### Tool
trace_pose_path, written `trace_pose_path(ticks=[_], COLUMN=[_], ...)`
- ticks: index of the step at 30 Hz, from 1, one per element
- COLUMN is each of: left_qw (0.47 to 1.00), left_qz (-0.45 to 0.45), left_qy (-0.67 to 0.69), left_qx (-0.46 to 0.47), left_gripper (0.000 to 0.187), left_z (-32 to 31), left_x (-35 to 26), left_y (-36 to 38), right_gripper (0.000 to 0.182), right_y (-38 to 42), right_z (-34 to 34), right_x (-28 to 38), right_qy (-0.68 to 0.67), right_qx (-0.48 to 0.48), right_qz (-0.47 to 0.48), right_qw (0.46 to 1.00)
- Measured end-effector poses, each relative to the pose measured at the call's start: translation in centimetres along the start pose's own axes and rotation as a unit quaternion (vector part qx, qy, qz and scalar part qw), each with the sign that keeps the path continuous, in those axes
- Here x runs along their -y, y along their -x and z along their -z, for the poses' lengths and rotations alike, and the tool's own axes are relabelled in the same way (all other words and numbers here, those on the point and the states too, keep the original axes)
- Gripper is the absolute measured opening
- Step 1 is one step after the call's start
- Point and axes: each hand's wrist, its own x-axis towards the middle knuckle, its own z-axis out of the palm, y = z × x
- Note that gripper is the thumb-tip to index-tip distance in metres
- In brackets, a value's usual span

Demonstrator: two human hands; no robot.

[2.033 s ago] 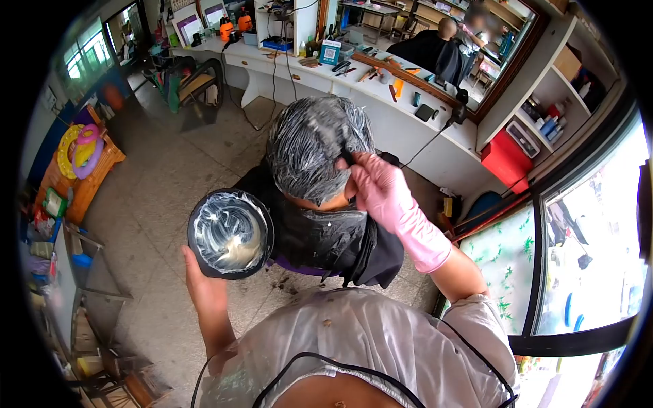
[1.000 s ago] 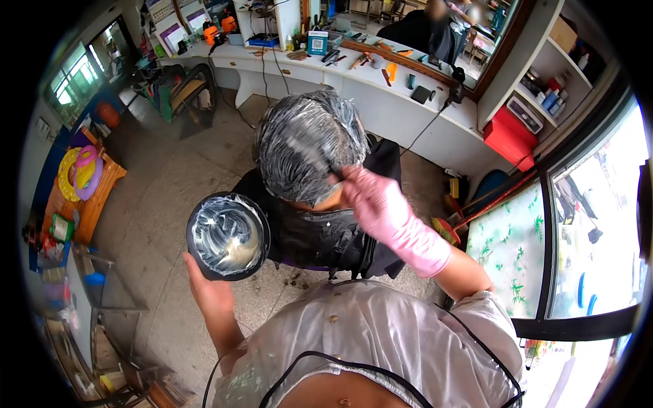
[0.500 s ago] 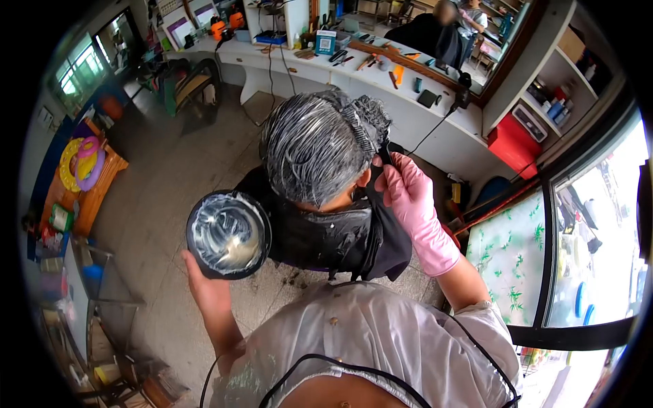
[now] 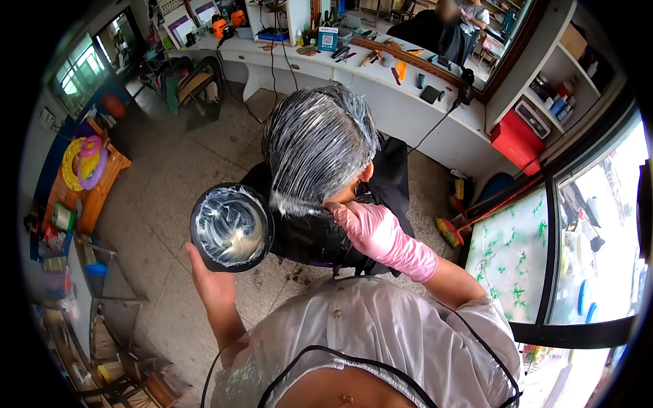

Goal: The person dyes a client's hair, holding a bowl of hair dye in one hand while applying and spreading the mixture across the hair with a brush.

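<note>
In my bare left hand (image 4: 214, 279) rests a black bowl (image 4: 268, 231), tilted so that its inside faces me. White and yellowish cream (image 4: 238, 234) is smeared round the bowl. My right hand (image 4: 374, 234), in a pink glove, is closed at the nape of a seated person, beside the lower hair edge. It grips a hair dye brush, mostly hidden by the fingers and hair. The person's dark hair (image 4: 316, 146) is coated with streaks of white cream and lies combed down. A black cape (image 4: 391, 177) covers the person's shoulders.
Ahead runs a white counter (image 4: 306, 64) with tools and cords, below a mirror (image 4: 381, 17). A red box (image 4: 515, 141) is on the right shelf, with a broom (image 4: 449, 232) lower down. At left is a wooden bench (image 4: 102, 180) holding toy rings (image 4: 70, 163).
My right hand has swept from beside the ear down and left to the nape. The raised, curly section of hair now lies flat. The bowl has shifted slightly right and up.
</note>
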Motion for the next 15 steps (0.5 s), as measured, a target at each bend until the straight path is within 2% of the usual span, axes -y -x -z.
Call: trace_pose_path(ticks=[3, 5, 6, 7, 9, 11, 13, 15], left_qw=[1.0, 1.0, 1.0, 0.999, 0.999, 0.999, 0.999, 1.0], left_qz=[0.005, 0.007, 0.01, 0.013, 0.016, 0.019, 0.01, 0.015], left_qy=[0.006, 0.012, 0.009, 0.006, -0.001, -0.009, 0.001, 0.0], left_qx=[-0.012, -0.019, -0.026, -0.032, -0.039, -0.043, -0.032, -0.027], left_gripper=[0.052, 0.052, 0.052, 0.052, 0.052, 0.052, 0.051, 0.051], left_z=[0.1, 0.3, 0.5, 0.6, -0.1, -0.2, 0.0, -0.2], left_x=[0.2, 0.2, 0.2, 0.1, -0.2, -0.3, -0.1, -0.3], left_y=[0.0, -0.1, -0.2, -0.2, 0.0, 0.0, -0.1, 0.1], right_gripper=[0.026, 0.016, 0.017, 0.019, 0.02, 0.023, 0.025, 0.023], right_y=[0.9, 1.0, 0.7, 0.3, -0.3, -0.6, -1.0, -1.3], right_z=[1.0, 1.7, 1.7, 1.9, 2.6, 1.7, 1.6, 0.7], right_x=[-1.0, -1.6, -1.3, -0.9, -1.9, -2.0, -1.1, 0.1], right_qy=[-0.045, -0.168, -0.272, -0.365, -0.41, -0.471, -0.476, -0.491], right_qx=[-0.008, -0.079, -0.147, -0.209, -0.205, -0.213, -0.148, -0.136], right_qz=[0.036, -0.055, -0.179, -0.297, -0.415, -0.435, -0.446, -0.437], right_qw=[0.998, 0.981, 0.934, 0.857, 0.786, 0.738, 0.743, 0.741])
